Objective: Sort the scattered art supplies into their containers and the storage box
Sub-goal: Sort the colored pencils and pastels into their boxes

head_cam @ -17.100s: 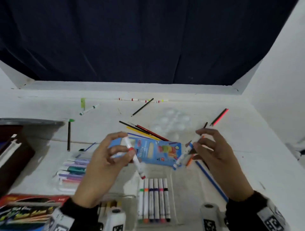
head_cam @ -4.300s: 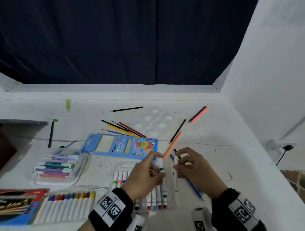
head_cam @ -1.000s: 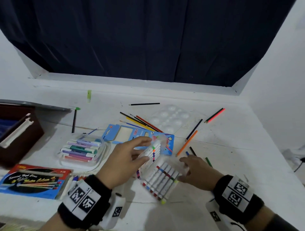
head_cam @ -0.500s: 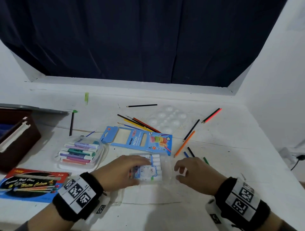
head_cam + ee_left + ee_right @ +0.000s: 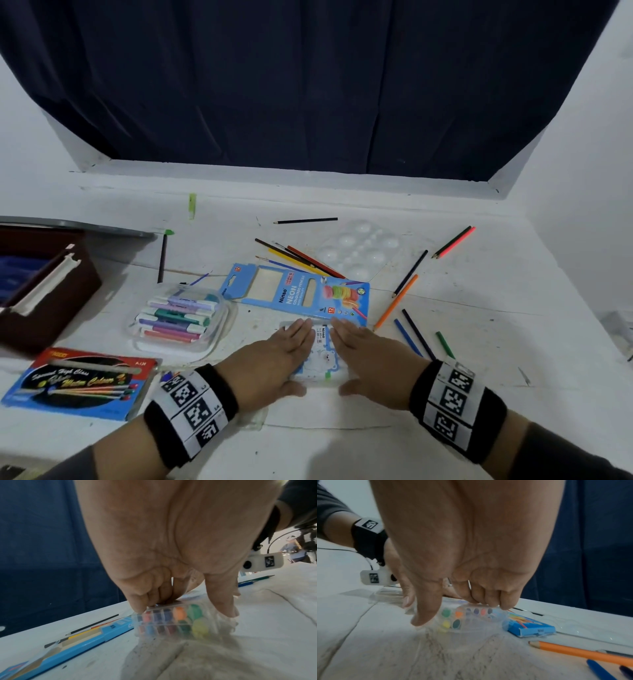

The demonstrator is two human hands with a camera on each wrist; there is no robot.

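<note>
A clear plastic marker case (image 5: 322, 359) lies shut and flat on the white table just in front of me, with coloured marker ends showing through its near end (image 5: 171, 620) (image 5: 467, 616). My left hand (image 5: 291, 353) presses on its left half with straight fingers. My right hand (image 5: 352, 353) presses on the right half the same way. Both thumbs reach down at the case's near edge. A blue neon pencil box (image 5: 298, 294) lies right behind the case. Loose coloured pencils (image 5: 301, 257) lie scattered beyond it, and an orange pencil (image 5: 395, 301) lies to the right.
A clear case of pastel highlighters (image 5: 178, 318) sits to the left. Further left stands the dark brown storage box (image 5: 44, 284), with a flat water-colour pen pack (image 5: 78, 387) in front of it. A clear palette (image 5: 359, 250) lies at the back. White walls bound the table behind and to the right.
The open marker case has been folded shut and laid flat. Both hands went from holding its edges to pressing down on its top.
</note>
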